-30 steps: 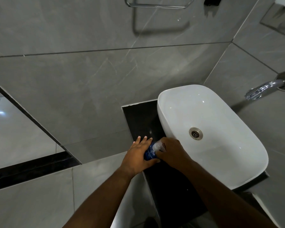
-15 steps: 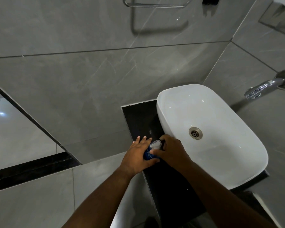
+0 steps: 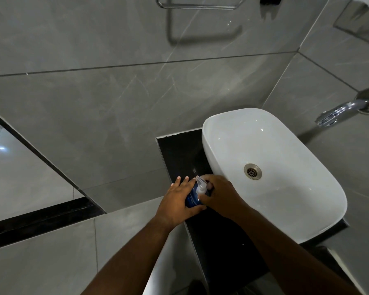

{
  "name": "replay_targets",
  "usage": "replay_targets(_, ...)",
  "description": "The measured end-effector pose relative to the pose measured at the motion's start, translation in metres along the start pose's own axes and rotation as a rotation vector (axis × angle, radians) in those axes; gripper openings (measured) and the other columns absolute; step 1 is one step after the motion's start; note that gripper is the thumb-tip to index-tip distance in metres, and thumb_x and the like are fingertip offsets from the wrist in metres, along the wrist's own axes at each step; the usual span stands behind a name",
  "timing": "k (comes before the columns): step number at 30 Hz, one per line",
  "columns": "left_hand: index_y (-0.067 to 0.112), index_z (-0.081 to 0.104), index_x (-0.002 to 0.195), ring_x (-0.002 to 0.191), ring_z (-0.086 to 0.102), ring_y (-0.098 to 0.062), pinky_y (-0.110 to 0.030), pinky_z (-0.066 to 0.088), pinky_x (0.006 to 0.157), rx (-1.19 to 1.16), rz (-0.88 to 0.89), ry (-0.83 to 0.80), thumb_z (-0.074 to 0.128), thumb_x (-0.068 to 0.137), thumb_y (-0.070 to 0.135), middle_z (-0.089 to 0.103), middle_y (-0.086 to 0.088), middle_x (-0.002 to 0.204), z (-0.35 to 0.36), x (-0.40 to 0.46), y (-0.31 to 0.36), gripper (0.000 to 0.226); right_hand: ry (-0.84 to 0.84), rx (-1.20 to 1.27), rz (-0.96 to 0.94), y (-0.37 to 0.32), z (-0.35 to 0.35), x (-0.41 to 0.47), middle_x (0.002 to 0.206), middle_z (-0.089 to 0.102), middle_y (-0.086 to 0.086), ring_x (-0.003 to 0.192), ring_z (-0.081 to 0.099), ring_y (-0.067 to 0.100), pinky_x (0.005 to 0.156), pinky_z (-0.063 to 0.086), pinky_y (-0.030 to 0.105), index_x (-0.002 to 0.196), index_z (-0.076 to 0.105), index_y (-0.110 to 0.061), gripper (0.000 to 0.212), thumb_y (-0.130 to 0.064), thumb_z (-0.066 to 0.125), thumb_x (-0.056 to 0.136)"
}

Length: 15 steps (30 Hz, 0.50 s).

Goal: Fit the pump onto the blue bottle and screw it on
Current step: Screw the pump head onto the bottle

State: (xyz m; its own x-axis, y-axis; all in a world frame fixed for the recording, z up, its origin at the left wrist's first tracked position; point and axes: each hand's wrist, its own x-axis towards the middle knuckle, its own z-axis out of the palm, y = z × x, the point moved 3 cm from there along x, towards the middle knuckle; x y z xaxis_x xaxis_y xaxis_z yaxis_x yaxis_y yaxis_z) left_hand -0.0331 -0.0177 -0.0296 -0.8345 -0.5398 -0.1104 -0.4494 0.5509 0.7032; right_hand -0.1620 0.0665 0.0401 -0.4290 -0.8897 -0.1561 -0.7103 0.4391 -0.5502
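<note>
A blue bottle (image 3: pixel 191 198) stands on the black counter (image 3: pixel 180 154) just left of the white basin. My left hand (image 3: pixel 177 200) wraps around the bottle's left side, fingers stretched along it. On the bottle's top sits a clear white pump (image 3: pixel 200 186), its nozzle pointing up and away. My right hand (image 3: pixel 218 194) is closed around the pump's collar from the right, hiding the neck of the bottle.
A white vessel basin (image 3: pixel 307 199) with a metal drain (image 3: pixel 252 171) fills the counter's right part. A chrome tap (image 3: pixel 337 113) sticks out of the right wall. Grey tiled walls surround it, with a chrome towel rail (image 3: pixel 197 6) high up.
My right hand has turned on the pump: the nozzle has swung from pointing right to pointing away from me. The left hand has stayed on the bottle.
</note>
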Motion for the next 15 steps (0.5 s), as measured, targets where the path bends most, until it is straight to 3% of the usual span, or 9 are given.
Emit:
replay_targets(2,0.036,0.019,0.15,0.148,0.004,-0.019,-0.046,0.01,0.12,-0.004,-0.003,0.001,0.056,0.076,0.072,0.019,0.003,0.161,0.0004,0.0005,-0.0006,0.091,-0.02,-0.044,0.014,0.0018,0.0019,0.0001,0.104,0.068,0.004,0.089,0.06,0.009,0.071,0.035,0.006,0.112,0.061,-0.014,0.036,-0.03,0.07,0.08)
replay_targets(6,0.038,0.016,0.15,0.148,0.002,-0.017,-0.044,0.009,0.12,0.01,-0.014,0.003,0.055,0.075,0.073,0.017,0.005,0.161,0.0026,0.0021,-0.0023,0.091,0.05,-0.053,0.098,0.0054,0.0019,0.0011,0.082,0.057,-0.009,0.073,0.056,0.007,0.061,0.035,0.009,0.087,0.06,-0.02,0.031,-0.047,0.071,0.076)
replay_targets(9,0.038,0.017,0.149,0.148,0.002,-0.016,-0.044,0.008,0.119,0.004,-0.007,0.01,0.053,0.074,0.076,0.017,0.005,0.161,0.004,0.0024,-0.0039,0.092,0.052,-0.022,0.059,0.0034,0.0028,0.0014,0.095,0.061,-0.006,0.082,0.052,0.004,0.065,0.03,0.003,0.107,0.06,-0.018,0.04,-0.038,0.073,0.075)
replay_targets(11,0.039,0.017,0.149,0.148,0.002,-0.016,-0.041,0.006,0.118,0.01,0.003,0.017,0.051,0.073,0.077,0.017,0.005,0.161,0.0044,0.0026,-0.0042,0.092,0.014,-0.04,0.036,0.0019,0.0055,0.003,0.107,0.066,0.002,0.089,0.056,0.008,0.072,0.034,0.004,0.114,0.059,-0.015,0.043,-0.031,0.072,0.077)
replay_targets(13,0.038,0.016,0.149,0.148,0.001,-0.016,-0.038,0.004,0.116,0.029,0.006,0.025,0.051,0.072,0.078,0.016,0.005,0.161,0.0045,0.0031,-0.0043,0.093,0.001,-0.079,0.074,0.002,0.0069,0.0047,0.104,0.068,0.005,0.091,0.062,0.013,0.078,0.041,0.015,0.11,0.061,-0.013,0.039,-0.033,0.071,0.078)
replay_targets(15,0.038,0.016,0.149,0.147,0.0,-0.015,-0.037,0.002,0.115,0.04,0.011,0.025,0.052,0.073,0.077,0.015,0.004,0.161,0.0044,0.0036,-0.0042,0.093,0.048,-0.088,0.11,0.0023,0.0049,0.0042,0.087,0.065,-0.001,0.076,0.058,0.008,0.069,0.04,0.014,0.095,0.064,-0.014,0.033,-0.04,0.072,0.076)
